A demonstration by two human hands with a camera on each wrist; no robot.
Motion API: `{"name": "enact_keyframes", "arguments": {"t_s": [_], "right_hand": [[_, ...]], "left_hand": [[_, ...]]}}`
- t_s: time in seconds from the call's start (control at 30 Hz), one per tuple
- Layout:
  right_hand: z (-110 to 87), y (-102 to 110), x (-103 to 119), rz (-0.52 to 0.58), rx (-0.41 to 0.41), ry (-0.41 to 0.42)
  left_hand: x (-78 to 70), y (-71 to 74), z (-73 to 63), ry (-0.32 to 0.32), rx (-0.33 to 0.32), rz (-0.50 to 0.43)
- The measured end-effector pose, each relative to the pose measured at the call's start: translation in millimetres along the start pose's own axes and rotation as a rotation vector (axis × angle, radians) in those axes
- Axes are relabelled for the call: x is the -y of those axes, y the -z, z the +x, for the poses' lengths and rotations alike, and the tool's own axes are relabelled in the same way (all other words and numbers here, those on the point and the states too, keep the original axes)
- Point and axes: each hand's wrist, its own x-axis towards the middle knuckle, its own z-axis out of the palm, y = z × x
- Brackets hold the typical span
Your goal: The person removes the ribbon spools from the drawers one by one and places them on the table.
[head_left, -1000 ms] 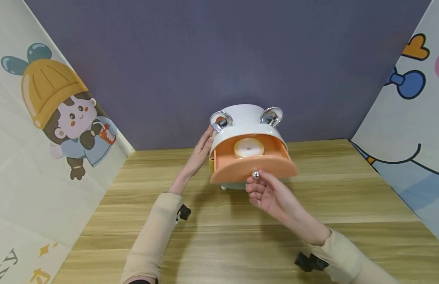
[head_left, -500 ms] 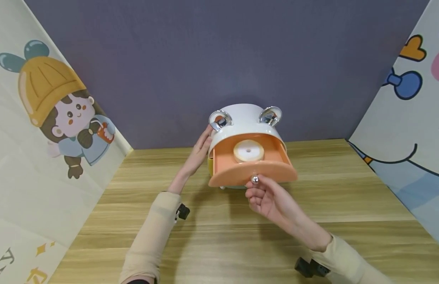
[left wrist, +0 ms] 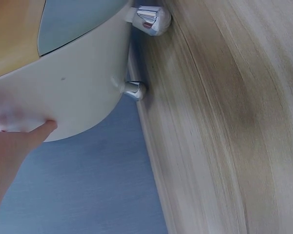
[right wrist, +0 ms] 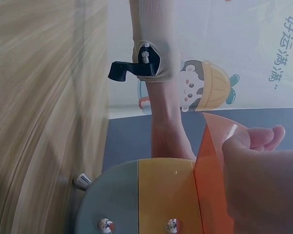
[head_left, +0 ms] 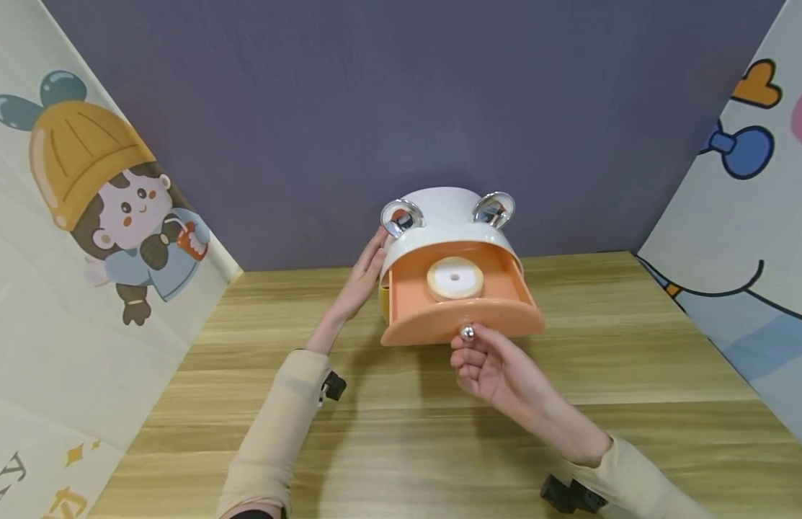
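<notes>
A small white desktop drawer cabinet (head_left: 442, 205) with two silver eye-like rings stands at the back of the table. Its top orange drawer (head_left: 413, 326) is pulled out. Inside lies a round white spool (head_left: 455, 277) with a small centre hole. My right hand (head_left: 504, 375) pinches the drawer's silver knob (head_left: 467, 332) between thumb and index finger, its other fingers curled. Against the cabinet's left side rests my left hand (head_left: 358, 287), fingers extended; in the left wrist view its thumb touches the white side wall (left wrist: 83, 92).
Below sit a yellow drawer (right wrist: 158, 190) and a grey-green drawer (right wrist: 112, 200), both closed, with silver knobs. Short silver feet (left wrist: 154, 20) raise the cabinet off the wooden table (head_left: 401, 447). A dark wall (head_left: 375, 108) rises close behind; printed panels flank both sides.
The orange drawer has slid further out towards me, with my right hand on its knob. More of the white spool shows. My left hand stays against the cabinet's side.
</notes>
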Motion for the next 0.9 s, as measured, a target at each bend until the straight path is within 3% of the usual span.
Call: {"name": "enact_keyframes", "arguments": {"t_s": [0.13,0.3,0.43,0.57,0.73,0.77,0.9], "right_hand": [[0.5,2,1,-0.008,0.035,-0.013],[-1.2,9,2,-0.042,0.136,-0.037],[-10.8,14,10,-0.144,0.241,-0.068],[-24.6,11,29,-0.355,0.376,-0.055],[-38.6,-5,68,-0.737,0.475,0.128],[-40.2,-9,76,-0.813,0.469,0.176],[-40.2,-22,108,-1.094,0.31,0.34]], "left_hand": [[-0.2,0.7,0.2,0.001,0.003,-0.005],[0.4,0.9,0.4,-0.007,0.004,-0.013],[0.3,0.4,0.7,-0.016,0.0,-0.012],[-0.5,0.3,1.8,-0.03,-0.008,-0.004],[-0.5,0.8,2.0,-0.03,-0.022,-0.004],[-0.1,0.7,1.6,-0.026,-0.023,-0.003],[2.4,-1.4,-0.2,-0.009,-0.024,-0.009]]}}
